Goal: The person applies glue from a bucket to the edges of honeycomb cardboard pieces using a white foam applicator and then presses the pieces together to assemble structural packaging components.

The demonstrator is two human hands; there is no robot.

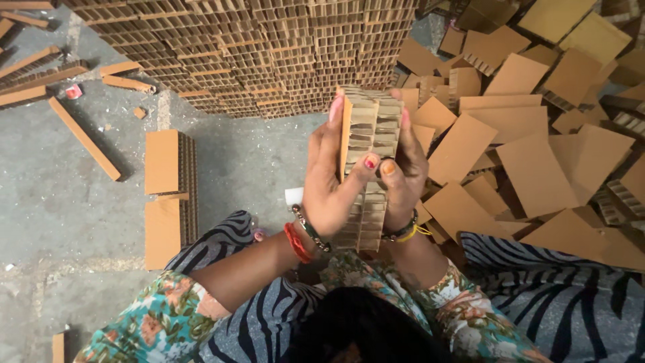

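- I hold a stack [368,144] of cut honeycomb cardboard pieces upright between both hands, in front of my chest and above my lap, off the floor.
- My left hand [329,181] clasps the stack's left side: fingers closed along its flat brown face, thumb pressed across the ribbed front.
- My right hand [403,175] clasps the right side the same way, fingers wrapped behind, thumb on the front, just beside my left thumb.
- The stack's lower end [363,225] hangs down between my wrists.
- I wear bangles [302,238] on the left wrist and a band [406,230] on the right.
- A big pile [255,47] of honeycomb blocks stands at the far edge of the floor, beyond my hands.
- Loose flat cardboard sheets [531,154] lie heaped across the right side of the floor.
- Two cardboard blocks [168,195] lie on the bare floor [60,202] to my left, near my knee.
- Thin strips [84,138] are scattered toward the far left corner.
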